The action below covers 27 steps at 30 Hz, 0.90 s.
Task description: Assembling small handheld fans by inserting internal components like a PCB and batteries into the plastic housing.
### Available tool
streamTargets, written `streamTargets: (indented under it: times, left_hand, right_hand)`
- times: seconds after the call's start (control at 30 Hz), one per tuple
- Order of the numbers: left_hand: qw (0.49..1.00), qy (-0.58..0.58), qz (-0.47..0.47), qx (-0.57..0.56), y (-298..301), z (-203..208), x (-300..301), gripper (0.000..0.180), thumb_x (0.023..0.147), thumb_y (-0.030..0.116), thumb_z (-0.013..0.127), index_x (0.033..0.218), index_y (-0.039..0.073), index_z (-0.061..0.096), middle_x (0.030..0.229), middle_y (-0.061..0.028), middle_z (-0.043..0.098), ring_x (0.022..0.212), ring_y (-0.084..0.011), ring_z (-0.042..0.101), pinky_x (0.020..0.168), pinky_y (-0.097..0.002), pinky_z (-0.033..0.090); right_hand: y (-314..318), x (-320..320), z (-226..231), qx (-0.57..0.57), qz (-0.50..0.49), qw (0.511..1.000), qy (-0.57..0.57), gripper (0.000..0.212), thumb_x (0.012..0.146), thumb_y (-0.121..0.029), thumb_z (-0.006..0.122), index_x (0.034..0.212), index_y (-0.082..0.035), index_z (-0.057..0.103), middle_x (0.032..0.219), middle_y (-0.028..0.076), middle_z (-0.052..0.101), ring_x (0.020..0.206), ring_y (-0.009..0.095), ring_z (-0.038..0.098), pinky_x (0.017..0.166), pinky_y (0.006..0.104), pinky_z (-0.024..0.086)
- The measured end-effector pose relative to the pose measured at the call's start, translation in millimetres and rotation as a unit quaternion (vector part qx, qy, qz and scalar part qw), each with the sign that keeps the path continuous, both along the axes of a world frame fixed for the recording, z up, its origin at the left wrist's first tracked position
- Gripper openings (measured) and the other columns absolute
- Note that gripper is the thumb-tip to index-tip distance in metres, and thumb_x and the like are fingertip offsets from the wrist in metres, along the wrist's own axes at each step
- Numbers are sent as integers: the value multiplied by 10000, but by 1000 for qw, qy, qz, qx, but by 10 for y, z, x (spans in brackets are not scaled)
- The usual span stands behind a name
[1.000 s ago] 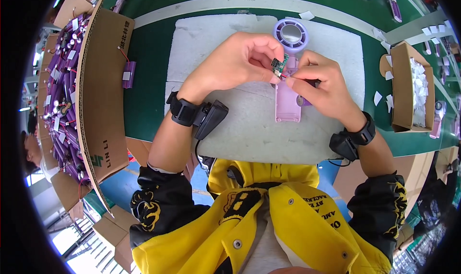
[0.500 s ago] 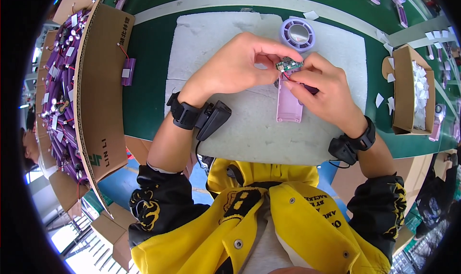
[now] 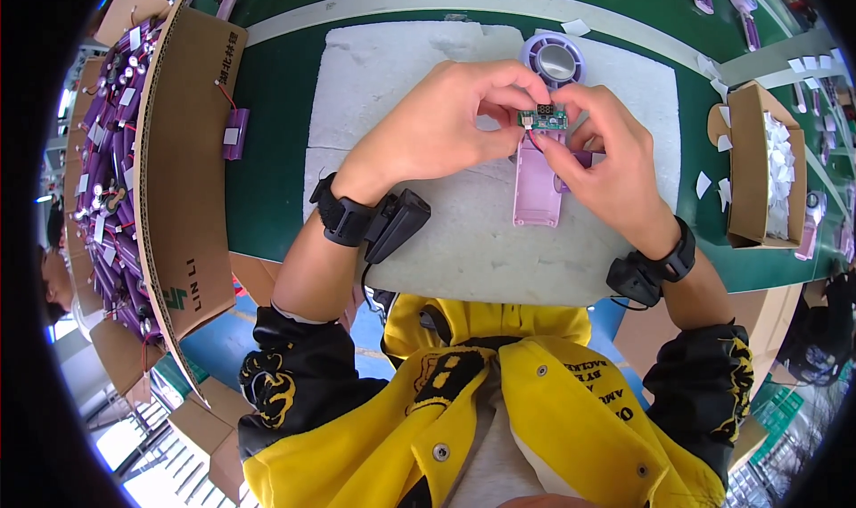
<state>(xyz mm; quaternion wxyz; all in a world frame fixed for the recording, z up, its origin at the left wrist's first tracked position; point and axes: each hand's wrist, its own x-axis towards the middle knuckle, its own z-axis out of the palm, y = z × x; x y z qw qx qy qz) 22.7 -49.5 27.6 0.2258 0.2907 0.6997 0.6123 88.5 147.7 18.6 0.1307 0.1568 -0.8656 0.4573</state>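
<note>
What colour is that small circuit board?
The circuit board is green, seen best in the head view.

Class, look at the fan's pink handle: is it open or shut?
Open: no cover lies over the pink handle, and its hollow inside and side walls show.

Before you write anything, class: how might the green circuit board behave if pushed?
Small and flat, the circuit board is probably light and stiff. Its uncovered components suggest fragility. The thin red wire at its left end might tug it.
</note>
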Motion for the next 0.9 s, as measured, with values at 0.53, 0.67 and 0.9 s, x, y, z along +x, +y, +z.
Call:
streamTargets:
  times: [0.53,0.67,0.9]
  left_hand:
    - [998,8,34,-44,-7,-45,-17,233,774,6,719,1006,4,743,874,-109,742,762,-146,695,737,-268,561]
    - [997,42,43,-41,-2,-61,-14,226,753,22,723,977,3,751,851,-123,739,736,-151,695,715,-265,556]
    - [994,86,52,-51,20,-70,-26,220,718,56,726,928,1,757,788,-126,718,662,-170,668,639,-267,528]
  right_hand:
    - [42,-23,-50,23,-22,999,16,331,751,-30,808,1044,-36,654,857,41,613,563,74,591,465,211,452]
    - [24,-23,-40,22,-31,999,9,309,745,-37,812,1019,-35,668,841,40,611,556,73,587,463,209,448]
    - [10,-34,-20,17,-35,999,4,289,733,-23,805,995,-30,685,827,31,610,557,57,589,471,194,444]
